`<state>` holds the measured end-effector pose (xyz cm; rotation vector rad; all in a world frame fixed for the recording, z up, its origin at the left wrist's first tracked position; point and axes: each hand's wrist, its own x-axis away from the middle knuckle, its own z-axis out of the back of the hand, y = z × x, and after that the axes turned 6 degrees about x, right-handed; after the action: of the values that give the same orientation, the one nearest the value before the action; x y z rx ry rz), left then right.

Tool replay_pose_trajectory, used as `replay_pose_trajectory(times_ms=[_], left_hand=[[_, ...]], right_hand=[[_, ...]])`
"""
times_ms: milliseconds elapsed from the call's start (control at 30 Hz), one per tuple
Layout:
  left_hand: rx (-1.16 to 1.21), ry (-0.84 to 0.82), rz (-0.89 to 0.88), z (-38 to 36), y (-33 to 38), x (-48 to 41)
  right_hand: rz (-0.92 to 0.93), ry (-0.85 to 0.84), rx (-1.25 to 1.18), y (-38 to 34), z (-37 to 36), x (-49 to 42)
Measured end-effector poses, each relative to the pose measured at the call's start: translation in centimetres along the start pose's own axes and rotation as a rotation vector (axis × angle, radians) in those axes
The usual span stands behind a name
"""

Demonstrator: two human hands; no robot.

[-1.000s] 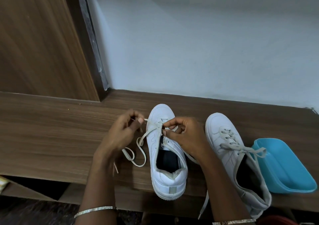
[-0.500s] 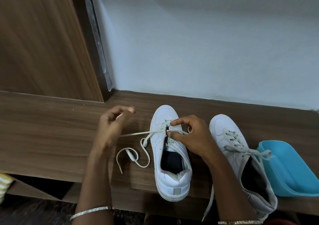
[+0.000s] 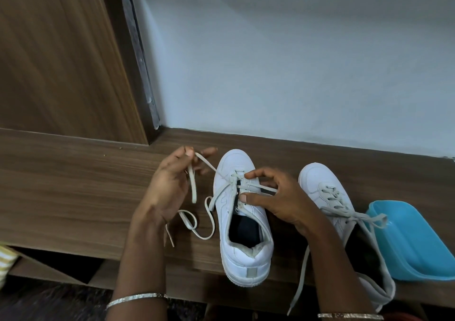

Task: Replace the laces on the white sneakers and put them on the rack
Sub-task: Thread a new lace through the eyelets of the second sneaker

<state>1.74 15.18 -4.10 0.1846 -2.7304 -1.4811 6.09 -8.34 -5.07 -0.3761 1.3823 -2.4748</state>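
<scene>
Two white sneakers stand toe-away on a wooden shelf (image 3: 73, 185). The left sneaker (image 3: 243, 224) is partly laced near the toe. My left hand (image 3: 172, 185) pinches a stretch of its grey-white lace (image 3: 194, 187) and holds it up to the shoe's left; the loose end loops on the wood. My right hand (image 3: 273, 197) rests on the eyelets, thumb and fingers holding the lace there. The other lace end hangs over the shelf's front edge. The right sneaker (image 3: 330, 197) is laced, its ends lying loose.
A blue plastic tub (image 3: 413, 242) lies at the right edge of the shelf, touching the right sneaker's lace. A wooden panel (image 3: 61, 62) rises at the back left, a pale wall (image 3: 295, 62) behind the shoes. Below the shelf's front edge is a dark opening.
My left hand has drawn the lace out to the left, then raised it with a fresh pinch. My right hand stayed on the eyelets.
</scene>
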Motion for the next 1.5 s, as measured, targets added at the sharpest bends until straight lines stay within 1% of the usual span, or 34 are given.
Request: replay_pose_trajectory(times_ms=[67, 100, 133, 167, 200, 267, 300, 333, 367, 400, 467, 533, 600, 700, 800, 933, 1000, 1067, 1133, 1200, 1233, 1300, 1367, 1400, 1500], left_hand=[[0.315, 0.072, 0.039, -0.2, 0.3, 0.0], [0.4, 0.103, 0.05, -0.2, 0.4, 0.0], [0.413, 0.143, 0.05, -0.1, 0.5, 0.0], [0.359, 0.191, 0.049, 0.1, 0.5, 0.0], [0.239, 0.239, 0.037, 0.3, 0.6, 0.0], [-0.127, 0.297, -0.027, 0.7, 0.8, 0.3], [-0.329, 0.281, -0.074, 0.8, 0.8, 0.6], [-0.511, 0.228, -0.1, 0.9, 0.8, 0.9], [-0.666, 0.156, -0.08, 0.9, 0.8, 1.1], [-0.782, 0.077, -0.026, 1.0, 0.7, 1.2], [-0.897, -0.048, 0.071, 1.3, 0.4, 1.3], [-0.932, -0.084, 0.076, 1.6, 0.2, 1.2], [-0.845, -0.079, 0.044, 1.9, 0.0, 1.0], [-0.663, -0.015, -0.013, 1.9, 0.0, 0.8], [-0.402, 0.048, -0.044, 1.6, 0.4, 0.6], [0.021, 0.124, -0.023, 1.1, 0.7, 0.2], [0.167, 0.154, -0.011, 0.6, 0.5, 0.1], [0.263, 0.137, 0.016, 0.1, 0.2, 0.0], [0.257, 0.152, 0.038, -0.1, 0.3, -0.2], [0.156, 0.204, 0.039, 0.0, 0.4, -0.3], [0.066, 0.235, 0.032, 0.3, 0.4, -0.3], [-0.192, 0.262, 0.013, 0.6, 0.3, 0.0], [-0.468, 0.206, -0.009, 0.8, 0.1, 0.5], [-0.563, 0.147, -0.004, 0.6, 0.1, 0.7], [-0.71, -0.019, 0.072, 0.3, -0.4, 0.9]], right_hand=[[0.005, 0.006, 0.023, 0.1, -0.1, -0.1], [0.009, 0.01, 0.027, 0.1, -0.1, -0.2], [0.013, 0.012, 0.021, 0.1, -0.2, -0.2], [0.014, 0.01, 0.007, 0.2, -0.2, -0.3], [0.014, 0.009, -0.002, 0.1, -0.2, -0.3], [0.013, 0.013, -0.002, 0.2, -0.3, -0.3], [0.012, 0.012, -0.004, 0.3, -0.3, -0.3], [0.014, 0.007, -0.008, 0.3, -0.3, -0.4], [0.015, 0.004, -0.009, 0.3, -0.3, -0.3], [0.016, 0.004, -0.007, 0.3, -0.3, -0.3], [0.024, 0.008, -0.016, 0.4, -0.3, -0.4], [0.023, 0.001, -0.033, 0.5, -0.2, -0.4], [0.018, 0.001, -0.036, 0.6, -0.3, -0.4], [0.024, 0.014, -0.029, 0.5, -0.4, -0.4], [0.019, 0.005, -0.059, 0.3, -0.3, -0.3], [0.017, 0.002, -0.067, 0.1, -0.2, -0.1], [0.016, -0.001, -0.061, 0.1, -0.2, -0.1], [0.007, -0.006, -0.049, 0.1, -0.2, -0.2], [-0.002, -0.011, -0.053, 0.1, -0.2, -0.2], [-0.005, -0.012, -0.063, 0.1, -0.2, -0.1], [-0.003, -0.012, -0.064, 0.0, -0.1, 0.0], [0.0, -0.013, -0.069, -0.1, -0.1, 0.1], [-0.008, -0.012, -0.07, -0.1, -0.1, 0.1], [-0.011, -0.01, -0.069, -0.1, -0.1, 0.1], [-0.018, 0.004, -0.064, 0.0, -0.3, -0.1]])
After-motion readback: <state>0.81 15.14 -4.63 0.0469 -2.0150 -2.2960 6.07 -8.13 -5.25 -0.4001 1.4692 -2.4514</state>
